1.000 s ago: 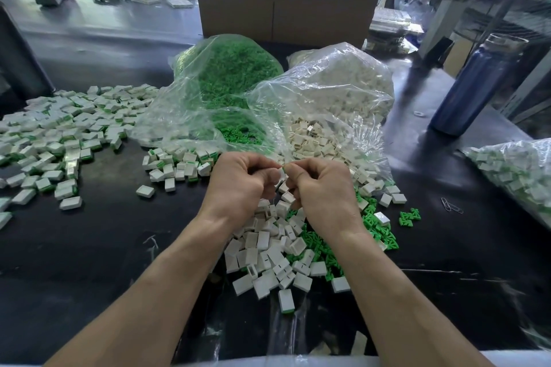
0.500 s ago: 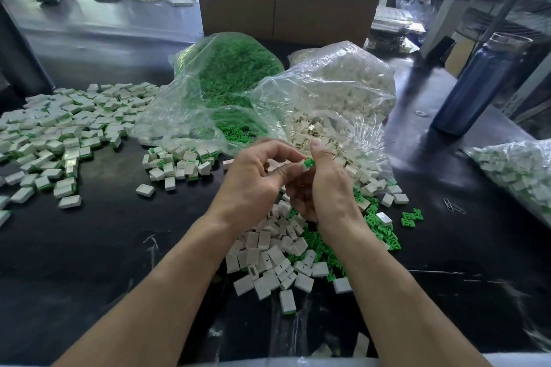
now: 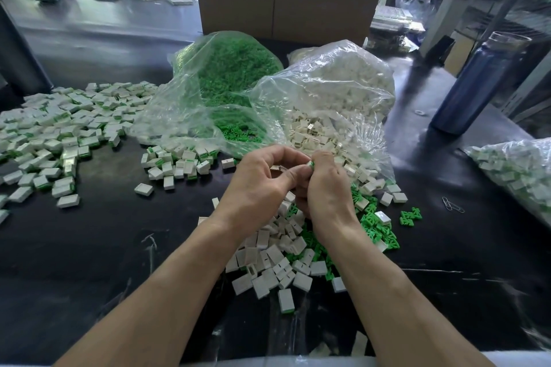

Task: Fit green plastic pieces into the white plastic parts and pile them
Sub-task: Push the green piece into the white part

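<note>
Over black table (image 3: 74, 247); both hands (image 3: 295, 188) pinch green piece (image 3: 312, 164).

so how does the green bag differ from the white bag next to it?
The green bag holds green pieces; the white bag holds white parts. The green bag sits further left and back; the white bag lies nearer the hands, its mouth spilling parts onto the table. Both are clear plastic, crumpled and open.

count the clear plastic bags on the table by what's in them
Clear plastic bag of green pieces: 1
Clear plastic bag of plain white parts: 1
Clear plastic bag of white parts fitted with green: 1
Total: 3
</note>
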Motion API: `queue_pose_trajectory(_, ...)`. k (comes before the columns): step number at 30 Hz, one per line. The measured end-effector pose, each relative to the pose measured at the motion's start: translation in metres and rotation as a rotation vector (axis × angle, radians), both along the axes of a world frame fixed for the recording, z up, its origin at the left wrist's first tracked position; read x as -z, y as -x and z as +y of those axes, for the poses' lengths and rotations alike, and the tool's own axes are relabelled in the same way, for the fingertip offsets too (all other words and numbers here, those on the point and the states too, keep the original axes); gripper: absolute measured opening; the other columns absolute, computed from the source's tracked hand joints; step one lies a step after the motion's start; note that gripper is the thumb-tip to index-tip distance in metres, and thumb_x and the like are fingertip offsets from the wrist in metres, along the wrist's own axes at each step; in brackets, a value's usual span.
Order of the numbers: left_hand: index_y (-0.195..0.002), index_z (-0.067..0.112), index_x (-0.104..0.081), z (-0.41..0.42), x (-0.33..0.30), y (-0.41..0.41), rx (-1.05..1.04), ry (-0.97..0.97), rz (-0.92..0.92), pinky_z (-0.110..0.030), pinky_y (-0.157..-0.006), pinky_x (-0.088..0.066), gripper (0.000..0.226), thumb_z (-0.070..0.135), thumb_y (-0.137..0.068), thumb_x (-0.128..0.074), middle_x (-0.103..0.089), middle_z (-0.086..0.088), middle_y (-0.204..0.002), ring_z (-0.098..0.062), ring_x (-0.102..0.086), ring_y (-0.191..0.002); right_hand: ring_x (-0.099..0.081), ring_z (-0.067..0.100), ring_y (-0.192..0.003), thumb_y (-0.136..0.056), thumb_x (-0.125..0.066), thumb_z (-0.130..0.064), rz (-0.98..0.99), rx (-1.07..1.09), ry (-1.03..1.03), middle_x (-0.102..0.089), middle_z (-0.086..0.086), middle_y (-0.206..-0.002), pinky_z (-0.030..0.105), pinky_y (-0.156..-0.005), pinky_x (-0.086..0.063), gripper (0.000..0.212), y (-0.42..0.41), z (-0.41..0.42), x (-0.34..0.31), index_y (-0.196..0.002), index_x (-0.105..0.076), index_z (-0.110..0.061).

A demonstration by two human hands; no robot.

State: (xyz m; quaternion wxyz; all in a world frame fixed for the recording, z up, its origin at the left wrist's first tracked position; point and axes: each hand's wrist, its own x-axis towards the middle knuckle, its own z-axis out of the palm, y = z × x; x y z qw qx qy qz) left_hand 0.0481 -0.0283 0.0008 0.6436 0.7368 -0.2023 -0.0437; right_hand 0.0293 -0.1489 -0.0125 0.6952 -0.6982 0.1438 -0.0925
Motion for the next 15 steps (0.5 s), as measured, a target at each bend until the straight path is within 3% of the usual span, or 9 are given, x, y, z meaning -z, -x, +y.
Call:
queue_pose_trajectory(5,-0.104,0.007,-0.075,-0.0003,0.0007,-0.0009,0.002,0.01,0.002,-0.029,-0.085,-0.061,0.009,0.01,-0.096,-0.072,-0.077,-0.008,-0.103,-0.018,-0.075,-0.093,-0.049,0.01,-0.053,-0.092,-0.034,-0.052,-0.01,0.027,-0.033,-0.054,-0.013,-0.052,0.031,-0.051,-0.039,0.049,0.001,0.0015,-0.0008,-0.065,-0.068,-0.03)
queue_pose_trajectory(10,-0.104,0.007,-0.075,0.0007,0.0007,-0.0005,0.016,0.042,0.007,-0.029,-0.082,-0.061,0.008,0.009,-0.096,-0.073,-0.077,-0.007,-0.102,-0.019,-0.076,-0.092,-0.034,0.006,-0.039,-0.109,-0.029,-0.037,-0.079,-0.064,-0.148,-0.04,-0.012,-0.045,0.021,-0.038,-0.028,0.071,0.0048,0.0028,-0.0054,-0.049,-0.067,-0.035)
queue_pose_trajectory(15,-0.103,0.006,-0.075,0.0028,0.0,-0.0012,0.023,0.043,-0.015,-0.029,-0.086,-0.061,0.008,0.008,-0.095,-0.073,-0.077,-0.008,-0.103,-0.019,-0.075,-0.094,-0.031,0.006,-0.038,-0.111,-0.028,-0.04,-0.093,-0.092,-0.166,-0.038,-0.013,-0.046,0.018,-0.038,-0.027,0.075,0.0038,0.003,-0.0053,-0.046,-0.064,-0.033)
